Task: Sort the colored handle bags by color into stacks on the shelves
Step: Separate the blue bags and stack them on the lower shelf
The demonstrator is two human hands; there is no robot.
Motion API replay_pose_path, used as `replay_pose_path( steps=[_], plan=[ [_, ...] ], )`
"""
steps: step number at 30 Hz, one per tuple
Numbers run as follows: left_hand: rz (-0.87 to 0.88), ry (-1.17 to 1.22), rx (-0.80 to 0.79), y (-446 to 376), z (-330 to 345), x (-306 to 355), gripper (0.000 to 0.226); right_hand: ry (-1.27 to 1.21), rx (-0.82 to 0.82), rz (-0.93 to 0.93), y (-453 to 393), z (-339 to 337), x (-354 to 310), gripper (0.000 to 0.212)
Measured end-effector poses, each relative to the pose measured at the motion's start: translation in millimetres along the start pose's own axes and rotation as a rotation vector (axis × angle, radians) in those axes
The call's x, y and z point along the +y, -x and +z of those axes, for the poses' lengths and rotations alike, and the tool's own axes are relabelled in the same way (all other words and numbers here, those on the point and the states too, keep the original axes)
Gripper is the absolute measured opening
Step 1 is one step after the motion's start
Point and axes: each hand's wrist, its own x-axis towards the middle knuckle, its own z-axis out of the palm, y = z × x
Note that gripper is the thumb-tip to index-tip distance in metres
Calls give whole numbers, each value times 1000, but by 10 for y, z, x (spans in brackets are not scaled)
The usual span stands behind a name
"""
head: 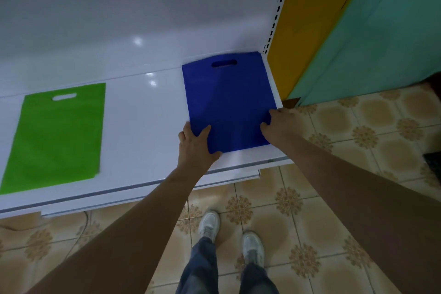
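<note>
**Both hands on the blue bag at the shelf's right end**

Right of centre in the head view, a blue bag (229, 102) lies flat on the white shelf (143, 107), its cut-out handle toward the back panel and its right edge close to the shelf's right end, beside the slotted upright (278, 9). The left hand (194, 143) grips the bag's lower left corner: the thumb lies on top of the fabric, another finger curls at the bottom edge, and the rest of the fingers are beside or under the left edge, which I cannot tell. The right hand (274, 124) holds the lower right corner, its fingers (265, 126) bent onto the bag's right edge; whether any go beneath is hidden.

At the left of the frame a green bag (57, 133) lies flat on the same shelf, well apart from the blue one, handle hole likewise toward the back.

Below the shelf, at the bottom of the frame, patterned floor tiles (358, 141) show with the person's white shoes (253, 246) and jeans.
</note>
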Motion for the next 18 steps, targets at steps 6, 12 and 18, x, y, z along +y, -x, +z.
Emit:
replay_pose_path(
  steps=[6, 12, 18],
  plan=[
    [-43, -2, -7, -7, -7, 33, 87, 64, -1, -79, -95, 26, 16, 54],
    [-79, -79, -48, 3, -80, 131, 98, -8, -28, 8, -171, -68, -25, 62],
    [-89, 61, 88, 610, -474, 174, 90, -14, 30, -192, 68, -526, -773, 67]
  ],
)
